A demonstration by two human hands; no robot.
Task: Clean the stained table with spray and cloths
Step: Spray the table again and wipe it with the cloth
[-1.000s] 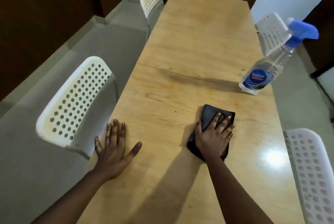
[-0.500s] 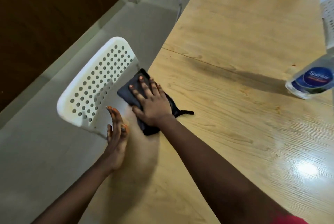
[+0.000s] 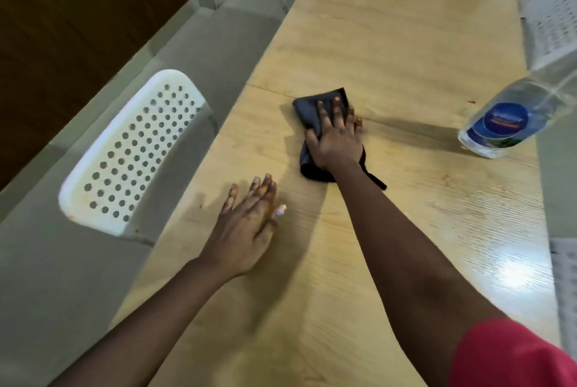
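Right hand (image 3: 335, 140) flat on dark cloth (image 3: 315, 112), fingers straight, pressing it onto table (image 3: 406, 37) near seam at mid-width. Left hand (image 3: 246, 227) flat on tabletop near left edge, fingers spread, holding nothing. Spray bottle (image 3: 496, 121) stands by right edge, well apart from cloth. White chair (image 3: 131, 152) beside table, left.

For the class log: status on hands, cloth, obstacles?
Right hand flat on dark folded cloth. Left hand flat on wooden table. Clear spray bottle stands apart.

Both hands flat, left hand (image 3: 246, 224), right hand (image 3: 335, 140).
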